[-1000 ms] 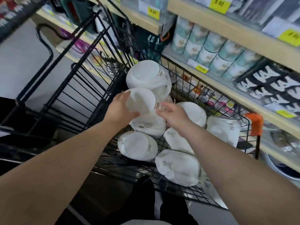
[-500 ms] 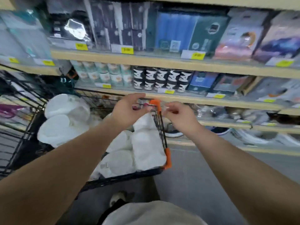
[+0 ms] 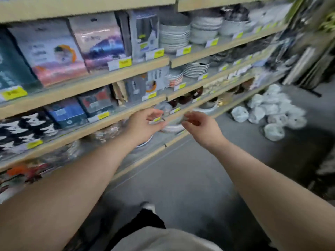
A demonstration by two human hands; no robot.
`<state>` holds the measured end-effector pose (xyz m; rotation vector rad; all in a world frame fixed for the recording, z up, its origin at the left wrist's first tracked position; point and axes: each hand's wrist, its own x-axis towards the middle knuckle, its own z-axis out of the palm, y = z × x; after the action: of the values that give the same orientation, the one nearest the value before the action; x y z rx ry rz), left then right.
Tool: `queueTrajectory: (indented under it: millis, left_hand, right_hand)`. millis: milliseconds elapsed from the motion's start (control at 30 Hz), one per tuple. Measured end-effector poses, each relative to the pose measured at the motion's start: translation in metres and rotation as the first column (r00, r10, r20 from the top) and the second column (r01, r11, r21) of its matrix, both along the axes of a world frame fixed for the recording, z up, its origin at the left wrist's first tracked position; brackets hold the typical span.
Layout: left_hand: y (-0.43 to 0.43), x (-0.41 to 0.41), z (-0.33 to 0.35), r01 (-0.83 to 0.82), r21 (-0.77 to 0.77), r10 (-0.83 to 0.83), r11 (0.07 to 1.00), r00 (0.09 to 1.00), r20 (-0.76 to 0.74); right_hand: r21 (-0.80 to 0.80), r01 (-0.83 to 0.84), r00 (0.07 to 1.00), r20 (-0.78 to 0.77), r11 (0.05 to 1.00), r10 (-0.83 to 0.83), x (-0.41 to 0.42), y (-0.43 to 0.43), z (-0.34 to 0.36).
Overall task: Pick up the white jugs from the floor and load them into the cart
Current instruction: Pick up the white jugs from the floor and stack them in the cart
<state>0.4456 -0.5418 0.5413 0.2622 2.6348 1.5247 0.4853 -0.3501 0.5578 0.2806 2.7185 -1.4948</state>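
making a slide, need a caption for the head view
Left hand and right hand held out empty in a shop aisle, white jugs heaped on the floor ahead by the shelves.

A single view from the person's head looks forward and steeply down along both bare forearms. These run in from the lower corners to the left hand (image 3: 145, 124) and the right hand (image 3: 201, 127) near mid-frame. The wide lens bends lines, and the view is tilted and blurred. The shelves (image 3: 112, 77) stand close, beyond and left of the hands, slanting down toward the right. The floor (image 3: 181, 178) lies under the hands. The white jugs (image 3: 272, 113) sit well beyond the right hand, and a shoe (image 3: 148, 206) shows below the hands.
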Motion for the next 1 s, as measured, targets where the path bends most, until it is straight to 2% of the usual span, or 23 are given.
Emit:
queueTrajectory:
  millis: [267, 433, 600, 733, 1000]
  left_hand:
    - [0.168, -0.142, -0.012, 0.339, -0.073, -0.342, 0.938, 0.939, -0.027]
    - [0.271, -0.211, -0.009, 0.52, -0.089, -0.522, 0.849, 0.853, -0.004]
    - [0.365, -0.248, -0.021, 0.64, -0.101, -0.639, 0.762, 0.768, 0.044]
    - [0.448, -0.273, -0.038, 0.682, -0.136, -0.683, 0.718, 0.729, 0.051]
    - [0.621, -0.31, -0.052, 0.614, -0.042, -0.605, 0.788, 0.786, 0.127]
  right_hand:
    - [-0.003, 0.346, 0.938, 0.017, 0.938, -0.346, -0.075, 0.148, -0.008]
    - [-0.033, 0.544, 0.839, 0.019, 0.838, -0.544, -0.116, 0.23, -0.009]
    - [-0.053, 0.675, 0.738, 0.051, 0.736, -0.673, -0.131, 0.312, -0.023]
    - [-0.053, 0.732, 0.681, 0.076, 0.679, -0.729, -0.142, 0.393, -0.043]
    - [-0.021, 0.696, 0.714, 0.119, 0.718, -0.69, -0.193, 0.581, -0.054]
